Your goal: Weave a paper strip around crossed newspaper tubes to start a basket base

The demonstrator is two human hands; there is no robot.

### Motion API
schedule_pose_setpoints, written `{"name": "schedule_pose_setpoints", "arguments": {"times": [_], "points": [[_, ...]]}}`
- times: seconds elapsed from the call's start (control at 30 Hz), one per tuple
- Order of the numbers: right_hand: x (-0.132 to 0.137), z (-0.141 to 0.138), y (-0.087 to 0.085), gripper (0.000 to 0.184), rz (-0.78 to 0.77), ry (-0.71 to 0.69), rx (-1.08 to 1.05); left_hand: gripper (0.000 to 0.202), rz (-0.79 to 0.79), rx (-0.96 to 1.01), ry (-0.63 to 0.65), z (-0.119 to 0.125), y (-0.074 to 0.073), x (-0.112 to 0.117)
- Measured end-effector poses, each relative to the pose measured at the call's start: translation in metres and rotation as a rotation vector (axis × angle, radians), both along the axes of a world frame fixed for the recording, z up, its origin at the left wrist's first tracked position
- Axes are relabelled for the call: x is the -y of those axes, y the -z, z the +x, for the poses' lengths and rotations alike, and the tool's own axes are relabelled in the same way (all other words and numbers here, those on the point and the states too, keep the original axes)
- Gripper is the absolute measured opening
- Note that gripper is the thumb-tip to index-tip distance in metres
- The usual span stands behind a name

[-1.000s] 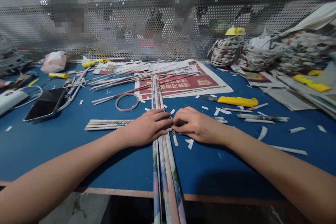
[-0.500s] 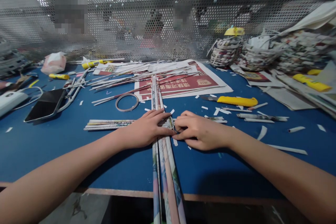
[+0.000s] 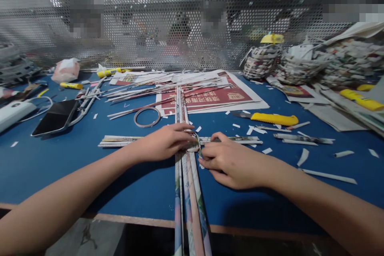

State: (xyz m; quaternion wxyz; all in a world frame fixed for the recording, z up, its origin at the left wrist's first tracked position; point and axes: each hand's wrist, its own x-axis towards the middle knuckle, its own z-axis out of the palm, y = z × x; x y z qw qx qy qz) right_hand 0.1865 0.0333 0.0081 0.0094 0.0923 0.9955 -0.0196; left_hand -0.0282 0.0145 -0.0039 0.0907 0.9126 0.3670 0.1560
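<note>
Head view. We look down on two sets of rolled paper tubes crossed on the blue table [image 3: 75,168]. The lengthwise bundle [image 3: 190,200] runs from 12 o'clock to 6 o'clock and passes over the table's near edge. The crosswise bundle [image 3: 120,141] lies from 9 o'clock to 3 o'clock. We cannot tell which bundle lies on top, since the hands cover the crossing.

The left hand [image 3: 163,142] comes in from 8 o'clock. It rests palm down with the fingers stretched flat, pressing on the crossing and clasping nothing. The right hand [image 3: 232,162] comes in from 4 o'clock with its fingers curled. Its thumb and forefinger are closed on a thin strand [image 3: 197,142], which loops round the crossing just beside the left fingertips.

Around the crossing we note:
- a tape ring [image 3: 147,117] at 11 o'clock, near the left hand
- a yellow knife [image 3: 274,119] at 2 o'clock
- a phone [image 3: 55,117] at 10 o'clock, well apart
- a red printed sheet [image 3: 216,96] at 12 o'clock, under loose tubes
- woven baskets [image 3: 262,62] at 1 o'clock, against the perforated screen [image 3: 150,8]
</note>
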Motion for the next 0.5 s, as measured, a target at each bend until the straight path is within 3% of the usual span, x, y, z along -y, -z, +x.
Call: {"name": "schedule_pose_setpoints", "arguments": {"times": [0.07,0.17,0.27,0.37,0.5], "points": [[0.003,-0.001,0.002,0.020,0.058,0.014,-0.042,0.032,0.099,-0.019,-0.164,-0.011,-0.002,-0.008],[0.003,-0.002,0.008,0.026,0.087,-0.005,-0.156,0.029,0.210,-0.192,-0.532,-0.037,-0.004,-0.021],[0.000,-0.002,0.013,0.025,0.068,-0.025,-0.250,0.033,0.157,-0.477,-0.849,-0.065,-0.006,-0.031],[-0.002,-0.002,0.015,0.022,0.032,-0.027,-0.337,0.030,0.020,-0.598,-0.955,-0.084,-0.004,-0.038],[-0.004,-0.003,0.015,0.017,-0.022,-0.019,-0.474,0.028,-0.056,-0.573,-1.019,-0.093,0.000,-0.046]]}}
